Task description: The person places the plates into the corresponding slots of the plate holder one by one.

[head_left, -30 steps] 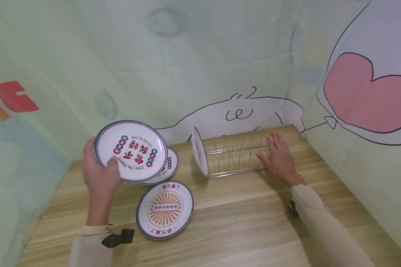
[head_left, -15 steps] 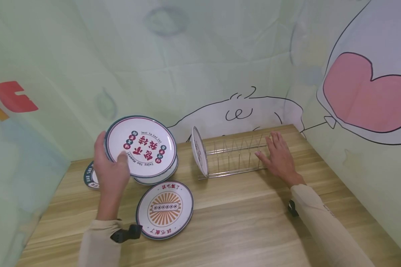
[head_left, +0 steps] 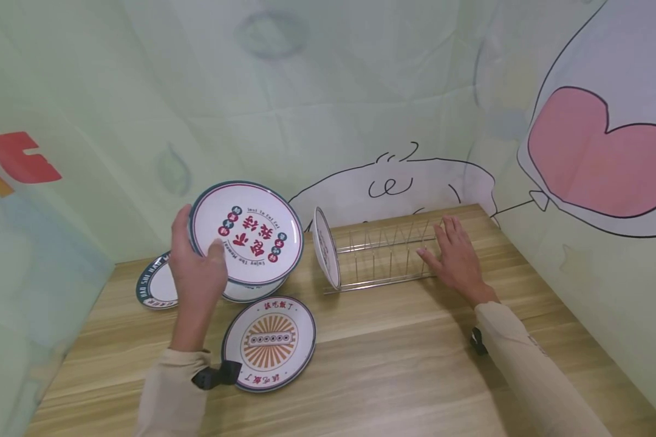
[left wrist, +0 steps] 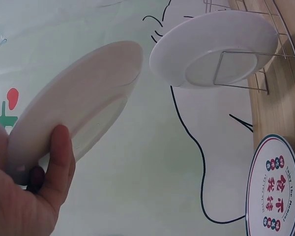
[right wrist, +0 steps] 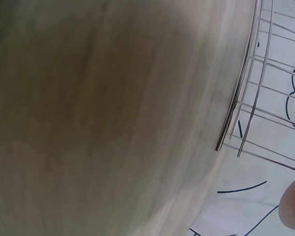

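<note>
My left hand (head_left: 199,273) grips the left rim of a white plate (head_left: 246,233) with a teal edge and red lettering, thumb on its face and fingers behind. The plate is lifted and tilted; the left wrist view shows its plain underside (left wrist: 83,93). My right hand (head_left: 459,261) rests at the right end of a wire dish rack (head_left: 390,261), fingers fairly straight. In the right wrist view only a fingertip (right wrist: 292,204) shows beside the rack wires. Another plate (head_left: 327,249) stands on edge in the rack's left end.
On the wooden table (head_left: 393,358) lies a plate with an orange sunburst (head_left: 270,361). Behind it, a lettered plate (head_left: 254,292) is partly hidden under the held one. A teal-rimmed plate (head_left: 161,285) lies at the left. Printed cloth (head_left: 361,91) hangs behind the table.
My left hand has moved the held plate rightward and slightly up, closer to the rack. The teal-rimmed plate at the left has come into sight. My right hand stays in place.
</note>
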Demonstrator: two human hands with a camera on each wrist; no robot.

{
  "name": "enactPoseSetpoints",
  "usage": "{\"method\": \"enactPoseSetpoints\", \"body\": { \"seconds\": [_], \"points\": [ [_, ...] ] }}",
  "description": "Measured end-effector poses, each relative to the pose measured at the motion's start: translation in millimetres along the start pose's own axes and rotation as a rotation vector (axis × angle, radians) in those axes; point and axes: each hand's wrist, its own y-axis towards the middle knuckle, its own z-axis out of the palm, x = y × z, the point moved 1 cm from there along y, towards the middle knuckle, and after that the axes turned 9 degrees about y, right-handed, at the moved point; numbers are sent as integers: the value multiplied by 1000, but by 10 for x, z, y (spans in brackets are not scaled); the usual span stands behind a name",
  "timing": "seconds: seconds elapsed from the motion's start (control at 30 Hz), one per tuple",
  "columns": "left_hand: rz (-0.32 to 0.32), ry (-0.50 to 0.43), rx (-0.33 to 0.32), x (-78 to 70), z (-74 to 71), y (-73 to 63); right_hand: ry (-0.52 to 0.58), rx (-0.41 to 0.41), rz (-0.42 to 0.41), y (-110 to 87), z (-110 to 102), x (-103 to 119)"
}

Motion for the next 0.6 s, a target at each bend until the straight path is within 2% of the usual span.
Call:
{"method": "enactPoseSetpoints", "body": {
  "seconds": [0.1,0.6],
  "points": [
    [18,-20,7,1,-13,10,-3,2,3,-13,-8,53],
    [142,-57,6,-184,120,69,1,-8,-6,-7,-8,57]
  ]
}}
